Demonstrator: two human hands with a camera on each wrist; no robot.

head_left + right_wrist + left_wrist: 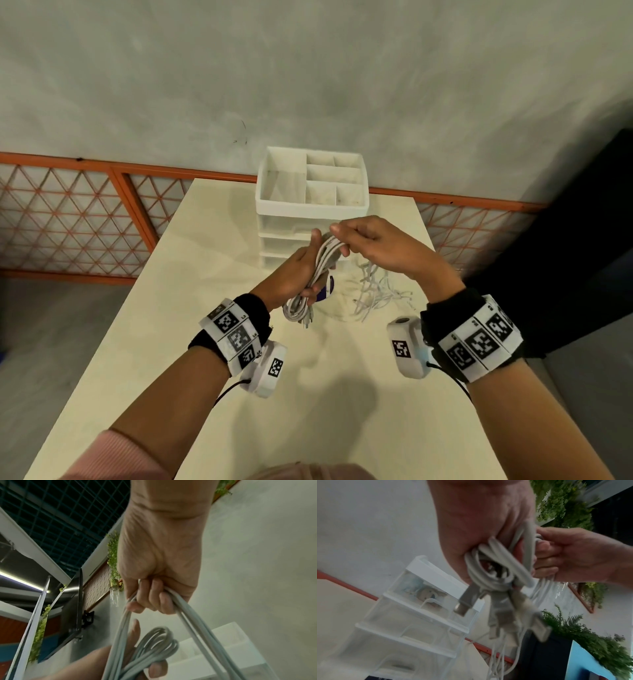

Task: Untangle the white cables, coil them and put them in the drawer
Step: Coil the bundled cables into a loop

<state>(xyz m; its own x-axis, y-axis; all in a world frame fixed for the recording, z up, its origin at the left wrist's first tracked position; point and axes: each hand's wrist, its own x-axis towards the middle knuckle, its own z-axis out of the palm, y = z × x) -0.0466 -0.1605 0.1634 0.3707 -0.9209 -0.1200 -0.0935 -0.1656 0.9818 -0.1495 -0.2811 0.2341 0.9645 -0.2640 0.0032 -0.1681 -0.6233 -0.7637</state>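
Left grip: the left hand (291, 274) clasps the coiled cable bundle (310, 284) at its lower middle, thumb across the strands, fingers extended up behind it.
Right grip: the right hand (373, 245) has its fingers (154, 595) curled round the top loops of the same bundle, pinching them at the upper end.
Bundle axis: a long narrow coil, held above the table (171, 325), its long axis running from near-left and low to far-right and high; the looped end points up toward the drawer unit, the plug end hangs down toward the person.
Plugs: several connectors (501, 615) dangle from the lower end in the left wrist view; blurred, so no sure count.
Loose cables: one tangled white heap (375, 291) lies on the table, right of the bundle and under the right hand; strand count cannot be told.
Drawer unit: one white unit (310, 219) stands at the table's far edge, just behind the hands, three stacked drawers below an open divided top tray; drawers closed.
Open room: bare table surface spreads left of and near to the hands; the right table edge lies close beyond the heap.
Hands: two, both on the one bundle.
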